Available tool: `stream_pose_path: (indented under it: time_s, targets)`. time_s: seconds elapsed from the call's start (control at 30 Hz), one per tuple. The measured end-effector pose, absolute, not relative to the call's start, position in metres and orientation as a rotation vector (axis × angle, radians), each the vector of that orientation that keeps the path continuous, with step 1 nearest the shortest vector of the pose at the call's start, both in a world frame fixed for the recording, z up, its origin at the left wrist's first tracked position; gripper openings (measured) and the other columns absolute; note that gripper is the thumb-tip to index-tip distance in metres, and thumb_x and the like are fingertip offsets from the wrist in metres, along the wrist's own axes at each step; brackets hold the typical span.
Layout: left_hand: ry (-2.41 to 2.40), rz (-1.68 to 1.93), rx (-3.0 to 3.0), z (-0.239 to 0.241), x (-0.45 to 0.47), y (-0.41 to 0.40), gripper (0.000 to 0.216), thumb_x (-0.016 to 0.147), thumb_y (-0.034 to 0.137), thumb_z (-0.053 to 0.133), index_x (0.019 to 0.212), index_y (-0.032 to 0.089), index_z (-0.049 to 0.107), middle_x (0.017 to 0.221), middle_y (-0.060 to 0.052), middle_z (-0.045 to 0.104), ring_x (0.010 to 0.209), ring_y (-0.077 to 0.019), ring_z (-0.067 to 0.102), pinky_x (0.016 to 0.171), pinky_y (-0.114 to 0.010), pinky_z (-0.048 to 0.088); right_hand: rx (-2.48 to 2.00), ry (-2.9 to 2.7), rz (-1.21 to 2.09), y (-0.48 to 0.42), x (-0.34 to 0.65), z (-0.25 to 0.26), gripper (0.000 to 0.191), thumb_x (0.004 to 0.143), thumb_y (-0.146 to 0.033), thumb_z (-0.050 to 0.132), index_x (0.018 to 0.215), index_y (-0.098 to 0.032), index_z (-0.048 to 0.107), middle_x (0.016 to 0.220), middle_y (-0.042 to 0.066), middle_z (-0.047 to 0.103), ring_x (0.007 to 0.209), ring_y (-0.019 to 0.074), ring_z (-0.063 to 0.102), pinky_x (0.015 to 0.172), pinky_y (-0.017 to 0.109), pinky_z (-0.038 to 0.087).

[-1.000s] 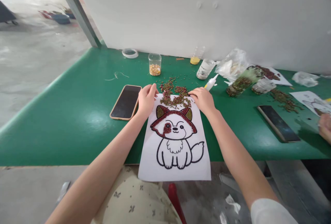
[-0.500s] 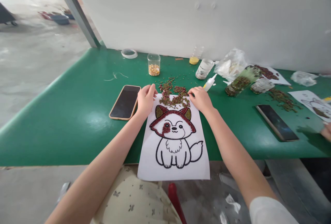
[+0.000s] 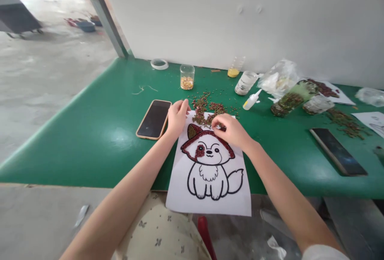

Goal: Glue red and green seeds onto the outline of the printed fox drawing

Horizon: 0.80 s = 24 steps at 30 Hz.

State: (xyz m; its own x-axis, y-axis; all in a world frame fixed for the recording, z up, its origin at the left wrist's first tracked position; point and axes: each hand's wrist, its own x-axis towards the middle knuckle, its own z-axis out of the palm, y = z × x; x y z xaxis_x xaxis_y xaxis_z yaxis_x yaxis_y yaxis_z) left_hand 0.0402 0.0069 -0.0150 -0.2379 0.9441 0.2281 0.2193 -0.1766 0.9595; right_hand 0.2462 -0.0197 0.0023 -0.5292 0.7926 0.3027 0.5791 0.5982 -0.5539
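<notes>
A white sheet of paper (image 3: 183, 196) with an outlined cartoon animal lies before me, its lower end reaching past the table edge. Dark red beans fill the head's border and one eye patch; green ones fill the left ear. My left hand (image 3: 178, 119) is closed at the sheet's upper left edge, beside a phone (image 3: 154, 119). Over the drawing's right ear, my right hand (image 3: 229, 130) has its fingers curled together; anything between them is hidden. A loose pile of mixed red and green beans (image 3: 200, 112) spreads over the paper's top and the table behind.
Behind the pile stands a clear cup of corn kernels (image 3: 187, 83). A white glue bottle (image 3: 252, 100), a clear cup (image 3: 246, 83), a plastic bag (image 3: 277, 78) and a jar of beans (image 3: 289, 102) are to the right. Another phone (image 3: 337, 151) lies at right on the green table (image 3: 99, 132).
My right hand has left the paper's upper right corner and moved inward over the drawing's right ear, its fingers curling. My left hand stays at the left edge. The view has shifted left.
</notes>
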Motion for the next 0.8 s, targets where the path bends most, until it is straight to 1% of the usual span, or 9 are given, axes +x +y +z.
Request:
stream_pose_path:
  time_s: [0.2,0.43,0.57,0.67,0.8]
  targets:
    - [1.444,1.464,1.402,-0.017,0.040,0.006,0.037,0.088,0.037,0.046,0.056,0.017,0.052,0.055,0.001,0.050,0.052,-0.0088,0.045,0.051,-0.022,0.035,-0.914,-2.485,0.869,-0.038,0.231,0.008,0.015,0.073,-0.004,0.056,0.074,-0.020,0.058,0.077,-0.001,0.061,0.076,0.0134,0.053,0.071,0.026,0.040]
    - [1.424,1.474,1.392,-0.020,0.040,0.008,0.038,0.088,0.039,0.046,0.057,0.017,0.053,0.055,0.001,0.050,0.054,-0.0093,0.047,0.052,-0.022,0.036,-0.939,-2.502,1.026,-0.039,0.234,0.012,0.016,0.074,-0.005,0.060,0.073,-0.020,0.064,0.076,-0.002,0.065,0.075,0.0122,0.057,0.071,0.025,0.042]
    - [1.416,1.479,1.397,-0.020,0.040,0.008,0.038,0.088,0.039,0.046,0.057,0.017,0.053,0.056,0.001,0.050,0.055,-0.0096,0.047,0.052,-0.022,0.037,-1.001,-2.472,1.104,-0.040,0.234,0.014,0.010,0.074,-0.011,0.064,0.076,-0.021,0.062,0.077,-0.002,0.064,0.072,0.0117,0.058,0.067,0.025,0.042]
    - [1.423,1.473,1.406,-0.020,0.041,0.008,0.039,0.088,0.038,0.046,0.056,0.017,0.053,0.055,0.001,0.050,0.055,-0.0097,0.047,0.052,-0.022,0.037,-1.043,-2.418,1.214,-0.041,0.235,0.016,0.012,0.075,-0.012,0.065,0.080,-0.021,0.059,0.076,-0.002,0.066,0.069,0.0115,0.059,0.064,0.025,0.042]
    - [1.428,1.472,1.400,-0.021,0.041,0.009,0.038,0.088,0.038,0.046,0.057,0.017,0.052,0.055,0.001,0.049,0.055,-0.0097,0.046,0.052,-0.022,0.037,-1.071,-2.375,1.327,-0.042,0.237,0.018,0.014,0.076,-0.011,0.063,0.082,-0.022,0.057,0.077,-0.003,0.069,0.069,0.0122,0.062,0.066,0.026,0.043]
